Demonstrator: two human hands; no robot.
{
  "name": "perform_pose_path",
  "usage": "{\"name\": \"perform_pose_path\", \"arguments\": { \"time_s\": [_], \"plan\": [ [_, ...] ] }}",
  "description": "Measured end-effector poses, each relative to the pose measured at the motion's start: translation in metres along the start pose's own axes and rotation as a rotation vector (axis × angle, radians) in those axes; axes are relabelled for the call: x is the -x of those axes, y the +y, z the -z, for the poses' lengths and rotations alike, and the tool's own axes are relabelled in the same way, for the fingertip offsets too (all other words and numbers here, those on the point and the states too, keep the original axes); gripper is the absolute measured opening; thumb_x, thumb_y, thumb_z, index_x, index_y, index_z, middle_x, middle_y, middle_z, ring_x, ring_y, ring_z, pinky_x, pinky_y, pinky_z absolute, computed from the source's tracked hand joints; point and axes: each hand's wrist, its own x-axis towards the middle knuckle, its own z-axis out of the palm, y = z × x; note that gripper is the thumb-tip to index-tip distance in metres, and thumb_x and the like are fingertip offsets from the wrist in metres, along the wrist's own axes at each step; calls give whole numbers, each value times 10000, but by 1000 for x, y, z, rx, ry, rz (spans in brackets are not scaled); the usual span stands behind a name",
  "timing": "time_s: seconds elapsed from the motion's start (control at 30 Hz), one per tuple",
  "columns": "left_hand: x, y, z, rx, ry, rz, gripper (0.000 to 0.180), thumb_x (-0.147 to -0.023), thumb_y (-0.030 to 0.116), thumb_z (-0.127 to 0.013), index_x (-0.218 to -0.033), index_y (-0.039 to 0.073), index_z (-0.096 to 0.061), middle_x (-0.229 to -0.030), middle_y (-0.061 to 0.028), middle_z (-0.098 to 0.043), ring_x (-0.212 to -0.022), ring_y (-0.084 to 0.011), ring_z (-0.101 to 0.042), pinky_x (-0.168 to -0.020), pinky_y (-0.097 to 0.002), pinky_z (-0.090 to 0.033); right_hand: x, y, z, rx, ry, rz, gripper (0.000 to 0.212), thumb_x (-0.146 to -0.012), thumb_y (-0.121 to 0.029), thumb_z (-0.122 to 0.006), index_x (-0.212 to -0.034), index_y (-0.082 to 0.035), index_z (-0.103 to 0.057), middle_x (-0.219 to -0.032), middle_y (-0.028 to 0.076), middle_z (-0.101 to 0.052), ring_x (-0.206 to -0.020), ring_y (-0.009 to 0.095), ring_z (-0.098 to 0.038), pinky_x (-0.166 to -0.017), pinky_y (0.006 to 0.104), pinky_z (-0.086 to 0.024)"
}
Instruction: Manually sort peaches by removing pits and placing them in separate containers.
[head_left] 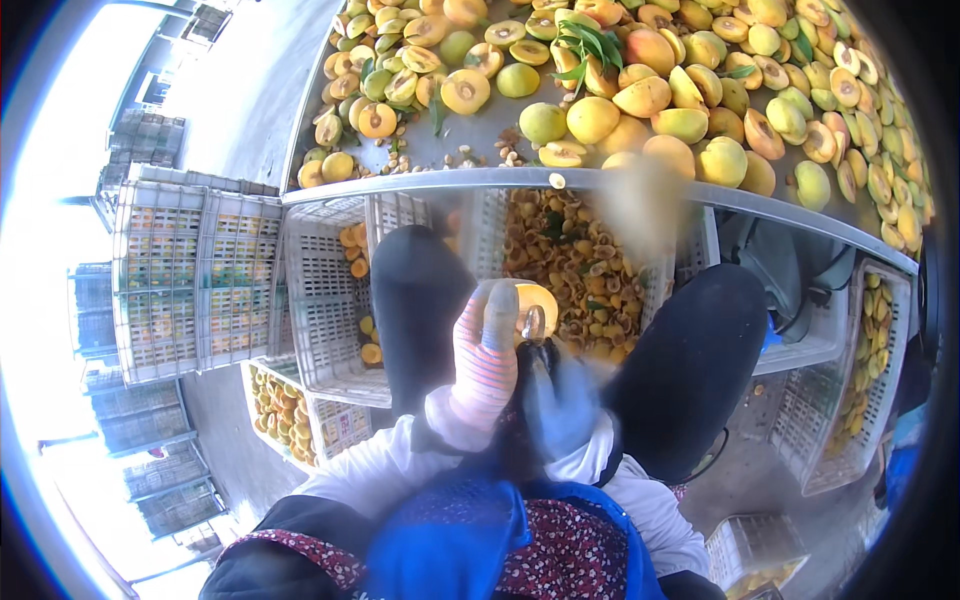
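Between my knees, my left hand [482, 365], in a pink-and-white striped glove with grey fingertips, grips a yellow peach half [541, 298] with its cut face showing. My right hand [563, 405], in a blue-grey glove and smeared by motion, is closed round a black-handled tool [535, 325]. Its rounded metal tip is against the peach half's cut face. Just beyond them a crate [487, 232] holds a heap of brown peach pits and scraps [570, 270]. A small pale pit [557, 181] shows at the table's edge.
The metal table [460, 130] ahead is heaped with whole and halved peaches [690, 90], with loose pits and green leaves [590, 45] among them. Crates [330, 300] of peaches stand at my left, some stacked [200, 270]. On the right are a grey bag [780, 260] and another filled crate [850, 380].
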Motion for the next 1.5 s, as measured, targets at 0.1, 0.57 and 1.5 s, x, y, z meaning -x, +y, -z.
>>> {"name": "perform_pose_path", "arguments": {
  "time_s": [0.1,0.57,1.5],
  "plan": [
    [0,-3,-1,-8,21,17,302,-946,284,-500,-950,4,-614,-800,-49,-614,-722,-95,-548,-661,-240,-449,-1,12,5,47,-96,71,252,-921,-185,-516,-1074,15,-521,-841,186,-610,-719,346,-595,-615,389,-446],
    [-2,-2,-11,64,1,-44,285,-953,282,-513,-1001,13,-597,-857,-46,-611,-754,-94,-553,-691,-234,-458,0,9,-8,297,85,208,237,-931,-167,-484,-1066,27,-512,-878,202,-590,-792,360,-572,-673,396,-445],
    [-35,2,25,226,18,295,398,-901,408,-550,-1023,34,-608,-866,-70,-635,-798,-164,-627,-693,-280,-526,-27,34,22,-2174,-764,-825,495,-974,-498,-330,-986,-55,-550,-614,-9,-399,-442,72,-385,-357,219,-323]
  ]
}}
